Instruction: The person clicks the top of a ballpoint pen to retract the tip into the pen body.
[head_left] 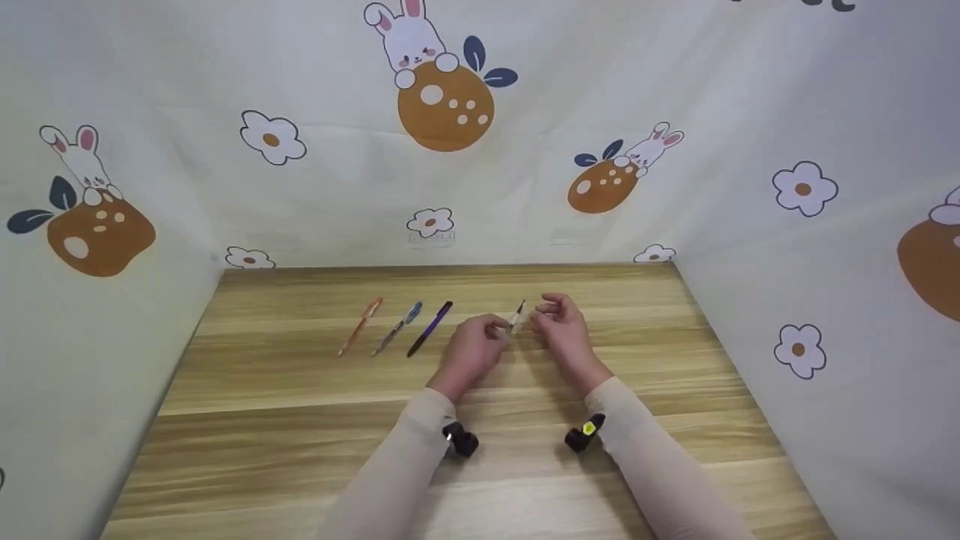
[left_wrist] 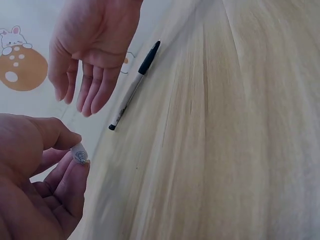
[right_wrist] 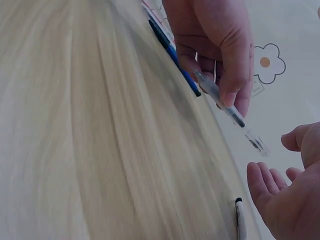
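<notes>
My left hand (head_left: 476, 345) pinches a clear-barrelled pen (right_wrist: 212, 89) between thumb and fingers, with its transparent end pointing away. In the left wrist view only the pen's whitish rear end (left_wrist: 79, 153) shows beyond the fingertips. Beside that transparent end, my right hand (head_left: 564, 330) hangs with thumb and fingers apart and nothing between them. On the wood near the right hand lies a white pen with a black clip end (left_wrist: 134, 86); the hand hides it in the head view.
Left of my hands, an orange pen (head_left: 360, 327), a grey-blue pen (head_left: 397, 330) and a purple-blue pen (head_left: 430, 330) lie slanted in a row on the wooden table (head_left: 300, 442). Printed cloth (head_left: 337, 195) stands around the table's back and sides.
</notes>
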